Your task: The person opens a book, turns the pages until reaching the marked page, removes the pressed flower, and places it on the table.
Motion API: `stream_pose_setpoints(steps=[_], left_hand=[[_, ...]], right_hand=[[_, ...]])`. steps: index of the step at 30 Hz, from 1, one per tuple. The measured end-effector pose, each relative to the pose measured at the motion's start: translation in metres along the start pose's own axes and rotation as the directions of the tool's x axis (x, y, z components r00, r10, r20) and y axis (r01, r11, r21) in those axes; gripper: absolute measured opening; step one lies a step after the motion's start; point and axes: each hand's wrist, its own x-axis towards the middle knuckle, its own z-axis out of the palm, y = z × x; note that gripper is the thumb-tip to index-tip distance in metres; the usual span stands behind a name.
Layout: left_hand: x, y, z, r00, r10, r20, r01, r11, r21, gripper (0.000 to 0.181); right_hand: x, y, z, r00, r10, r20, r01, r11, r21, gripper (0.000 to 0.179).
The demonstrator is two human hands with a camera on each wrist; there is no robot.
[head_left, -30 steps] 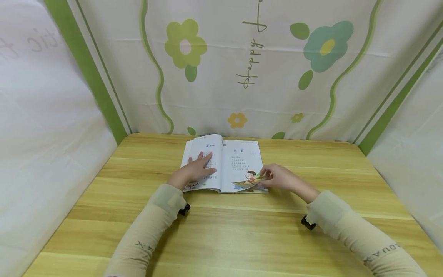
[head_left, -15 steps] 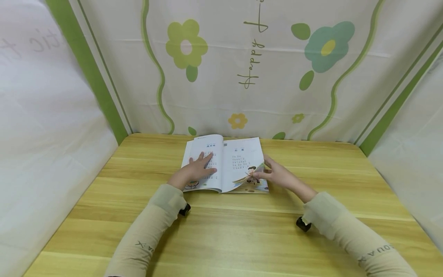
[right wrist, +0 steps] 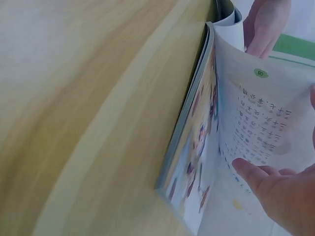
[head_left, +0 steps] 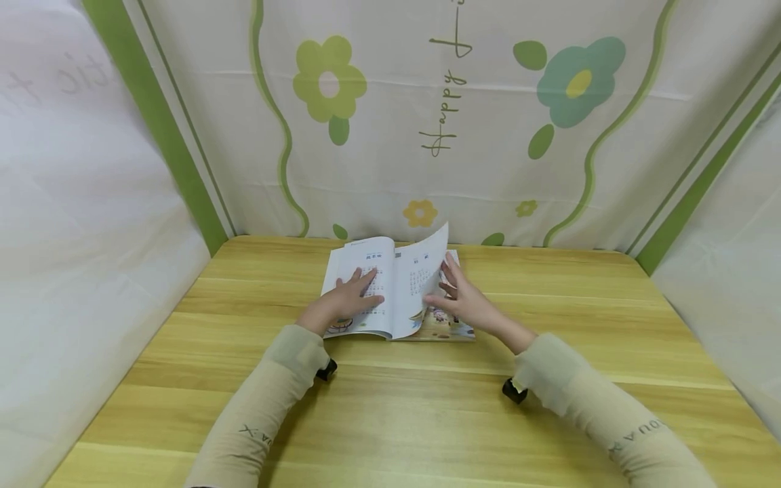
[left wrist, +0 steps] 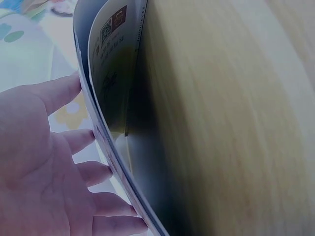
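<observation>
An open book [head_left: 373,318] lies near the back of the wooden table, with printed text and coloured pictures. The left hand [head_left: 346,298] rests on its left page with fingers spread. In the left wrist view, that hand's fingertips touch the pages' curved edge. A single right-hand page [head_left: 417,271] stands raised and bent, its top corner up toward the backdrop. Against the underside of this page lies the right hand [head_left: 472,301], fingers extended. The right wrist view shows the right thumb [right wrist: 251,174] at the page's printed reverse. Beneath is a colourful illustrated page [head_left: 448,329].
The wooden table [head_left: 396,420] extends around the book. A white fabric backdrop [head_left: 390,122] with printed flowers rises behind it, and white fabric sides [head_left: 79,203] stand left and right. Each sleeve has a black device [head_left: 514,390] at the wrist.
The right hand has moved left and upward from the page's lower right corner, lifting the page and uncovering the illustrated page below. The left hand has stayed in place.
</observation>
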Motion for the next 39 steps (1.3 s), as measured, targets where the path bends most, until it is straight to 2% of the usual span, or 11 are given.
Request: stream_pose_setpoints(steps=[3,6,12,17,19,23,27,30,32,35,39], left_hand=[[0.001,-0.001,0.0,1.0,0.019,-0.002,-0.019,1.0,-0.002,0.074],[0.002,-0.001,0.0,0.999,0.05,-0.013,-0.05,0.999,0.008,0.067],[0.002,-0.003,-0.005,0.996,0.082,-0.022,-0.081,0.997,0.015,0.06],[0.0,-0.008,-0.01,0.996,0.065,-0.055,-0.071,0.991,-0.116,0.076],[0.0,-0.012,-0.011,0.994,0.067,-0.086,-0.084,0.975,-0.203,0.081],[0.001,-0.018,-0.012,0.986,0.096,-0.135,-0.136,0.937,-0.321,0.079],[-0.001,-0.017,-0.012,0.988,0.069,-0.138,-0.118,0.918,-0.379,0.079],[0.001,-0.013,-0.01,0.986,0.035,-0.161,-0.092,0.927,-0.362,0.083],[0.003,-0.011,-0.008,0.981,0.038,-0.19,-0.103,0.934,-0.343,0.084],[0.005,-0.008,-0.004,0.971,0.069,-0.227,-0.134,0.95,-0.283,0.083],[0.005,-0.004,0.0,0.965,0.12,-0.233,-0.162,0.972,-0.169,0.077]], right_hand=[[0.003,-0.005,0.008,0.998,-0.03,0.049,0.033,0.998,-0.059,0.104],[0.004,-0.008,0.017,0.995,-0.014,0.094,0.029,0.987,-0.158,0.103],[0.009,-0.011,0.031,0.99,-0.016,0.14,0.062,0.942,-0.329,0.103],[0.013,-0.016,0.039,0.983,-0.021,0.185,0.099,0.899,-0.427,0.101],[0.014,-0.017,0.042,0.979,-0.011,0.206,0.106,0.882,-0.459,0.098],[0.017,-0.019,0.047,0.971,0.011,0.24,0.112,0.861,-0.496,0.093],[0.017,-0.02,0.05,0.965,0.035,0.26,0.11,0.846,-0.522,0.092],[0.018,-0.021,0.053,0.963,0.05,0.266,0.11,0.826,-0.553,0.091],[0.019,-0.022,0.055,0.962,0.059,0.267,0.108,0.814,-0.571,0.09],[0.021,-0.025,0.06,0.961,0.076,0.265,0.1,0.798,-0.595,0.087],[0.022,-0.027,0.065,0.961,0.107,0.256,0.077,0.782,-0.618,0.085]])
